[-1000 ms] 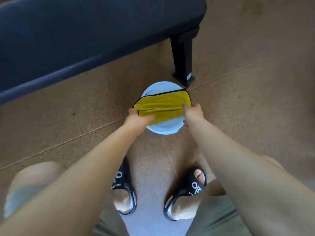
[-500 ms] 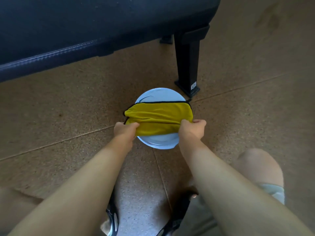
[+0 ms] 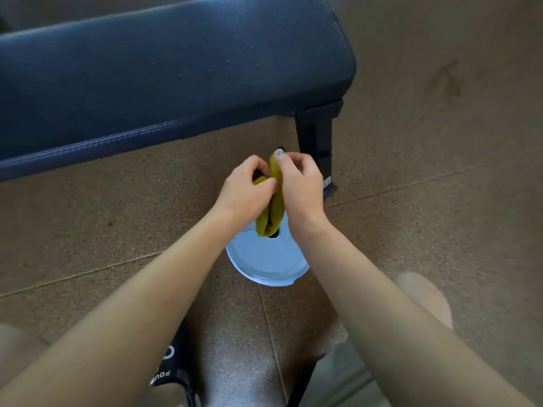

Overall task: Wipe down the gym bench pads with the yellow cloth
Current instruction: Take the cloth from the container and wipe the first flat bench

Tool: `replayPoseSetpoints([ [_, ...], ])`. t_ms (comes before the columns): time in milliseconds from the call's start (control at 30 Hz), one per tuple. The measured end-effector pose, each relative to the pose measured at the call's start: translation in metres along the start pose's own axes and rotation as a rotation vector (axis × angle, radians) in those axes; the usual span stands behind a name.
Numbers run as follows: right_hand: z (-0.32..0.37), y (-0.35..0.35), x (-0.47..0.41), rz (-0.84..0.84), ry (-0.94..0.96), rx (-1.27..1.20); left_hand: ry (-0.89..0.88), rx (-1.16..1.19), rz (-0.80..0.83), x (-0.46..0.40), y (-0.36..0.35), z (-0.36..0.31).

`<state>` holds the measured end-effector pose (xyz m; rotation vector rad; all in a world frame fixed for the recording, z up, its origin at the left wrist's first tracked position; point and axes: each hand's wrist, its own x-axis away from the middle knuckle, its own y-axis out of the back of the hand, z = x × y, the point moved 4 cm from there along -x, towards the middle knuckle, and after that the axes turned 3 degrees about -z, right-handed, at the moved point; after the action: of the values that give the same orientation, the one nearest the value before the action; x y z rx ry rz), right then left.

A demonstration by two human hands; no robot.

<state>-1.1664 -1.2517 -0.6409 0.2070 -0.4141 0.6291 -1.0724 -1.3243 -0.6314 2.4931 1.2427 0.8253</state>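
I have one yellow cloth [image 3: 271, 207] bunched up between my two hands, lifted off the floor and hanging just above the one pale blue basin [image 3: 266, 261] that sits on the tiled floor [image 3: 426, 230] below it. My left hand [image 3: 245, 190] has its fingers curled round the upper left part of the cloth, thumb pressed against the fabric. My right hand [image 3: 299, 183] grips the cloth from the other side, fingers wrapped over the top of the bundle, one fingertip showing at the very top. The two hands are touching or nearly so, with the cloth squeezed into a narrow upright roll between them, its lower end poking out beneath my wrists. Beyond my hands stands one dark blue bench pad [image 3: 176, 71], running across the upper left of the view, its surface dotted with small pale specks. One black bench leg [image 3: 316, 142] comes down from its near right corner to the floor just behind my right hand. At the bottom I can see one black sandal [image 3: 173, 368] on my left foot; the other foot is mostly hidden.
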Motion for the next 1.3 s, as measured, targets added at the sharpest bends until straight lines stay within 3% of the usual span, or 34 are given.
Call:
replayPoseSetpoints([
  [233, 0.034, -0.009, 0.017, 0.176, 0.255, 0.101, 0.082, 0.114, -0.005, 0.002, 0.021, -0.027],
  [400, 0.042, -0.011, 0.019, 0.098, 0.338, 0.117, 0.105, 0.386, 0.012, -0.003, 0.045, -0.035],
  [500, 0.038, -0.026, 0.032, 0.218, 0.473, 0.271, 0.115, 0.589, 0.123, -0.004, 0.058, -0.047],
  [567, 0.038, -0.039, 0.033, 0.211, 0.506, 0.273, 0.104, 0.671, 0.204, -0.009, 0.068, -0.055],
  [700, 0.054, -0.063, 0.023, 0.081, 0.482, 0.176, 0.008, 0.449, 0.204, -0.023, 0.09, -0.076],
  [800, 0.06, -0.071, 0.013, 0.006, 0.144, -0.123, -0.168, 0.186, 0.118, -0.039, 0.116, -0.086],
  [900, 0.078, -0.075, 0.006, -0.033, -0.132, -0.459, -0.355, 0.067, -0.014, -0.06, 0.147, -0.078],
  [1000, 0.115, -0.07, -0.004, -0.18, -0.063, -0.61, -0.46, -0.256, -0.046, -0.077, 0.166, -0.059],
  [1100, 0.157, -0.069, -0.014, -0.314, 0.251, -0.311, -0.535, -0.648, -0.069, -0.091, 0.177, -0.039],
  [1200, 0.172, -0.088, -0.021, -0.341, 0.567, 0.471, -0.569, -0.759, -0.086, -0.106, 0.181, -0.022],
  [1233, 0.163, -0.099, -0.026, -0.26, 0.627, 0.713, -0.565, -0.773, -0.079, -0.109, 0.18, -0.015],
  [1300, 0.128, -0.119, -0.035, -0.011, 0.534, 1.092, -0.574, -0.811, -0.08, -0.113, 0.177, -0.004],
])
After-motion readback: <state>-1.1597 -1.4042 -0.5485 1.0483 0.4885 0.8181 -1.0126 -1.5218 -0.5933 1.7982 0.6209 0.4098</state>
